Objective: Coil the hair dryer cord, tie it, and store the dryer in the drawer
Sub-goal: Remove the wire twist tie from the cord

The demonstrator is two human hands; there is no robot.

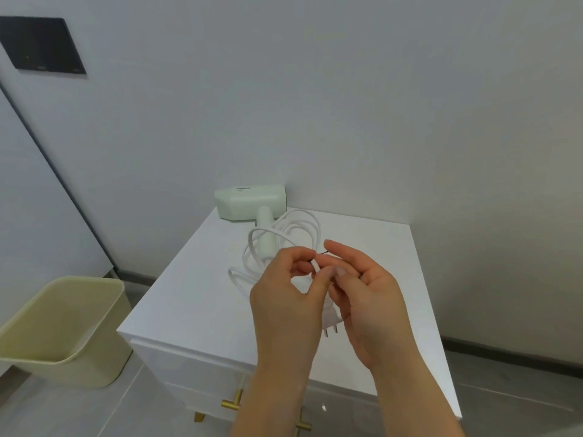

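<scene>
A pale green hair dryer [250, 201] lies on its side at the back of a white cabinet top [195, 298], its handle pointing toward me. Its white cord [303, 227] lies in loose loops in front of the handle. My left hand [284, 298] and my right hand [366, 294] meet above the loops, both pinching a small white tie [315, 265] near the cord. The plug [331, 321] hangs between my palms with its pins down. The drawer front [202, 376] below is closed, with gold handles [232, 402].
A beige waste bin [63, 332] stands on the grey floor left of the cabinet. White walls close in behind and to the right. A dark panel [41, 45] is mounted on the wall at the upper left.
</scene>
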